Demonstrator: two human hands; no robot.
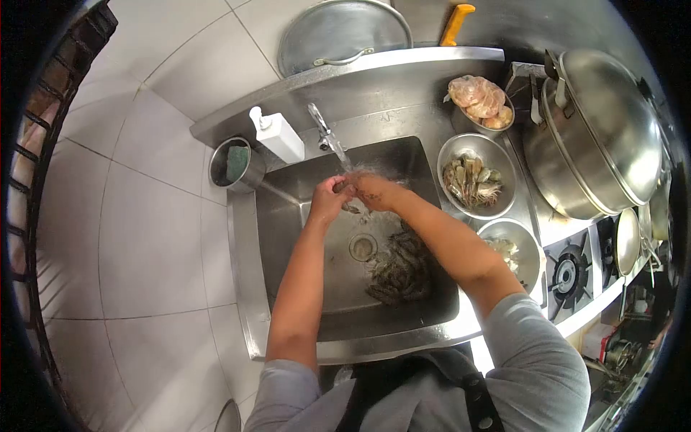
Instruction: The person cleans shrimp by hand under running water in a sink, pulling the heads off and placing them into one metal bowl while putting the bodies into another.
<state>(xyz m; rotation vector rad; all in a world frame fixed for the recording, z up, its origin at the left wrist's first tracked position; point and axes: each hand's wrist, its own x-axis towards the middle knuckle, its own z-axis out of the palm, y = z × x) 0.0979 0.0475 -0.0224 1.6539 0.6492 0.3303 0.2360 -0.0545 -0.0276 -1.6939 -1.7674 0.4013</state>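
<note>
Under the running faucet (327,133), my two hands meet over the steel sink (302,281). My left hand (330,199) is closed around a shrimp (350,208), whose end pokes out below the fingers. My right hand (374,191) presses against the same shrimp from the other side, its fingers partly hidden by splashing water. A heap of raw grey shrimp (399,270) lies in the sink's right half, beside the drain (363,247). One steel bowl (479,144) to the right holds shrimp heads and shells (471,180). A second bowl (536,263) holds pale peeled pieces (506,252), partly behind my right arm.
A white pump bottle (279,137) and a steel pot with a green scouring pad (236,164) stand at the sink's left corner. Bagged food (479,99) fills a container at the back right. A large steamer pot (590,144) and gas burner (568,272) are farther right.
</note>
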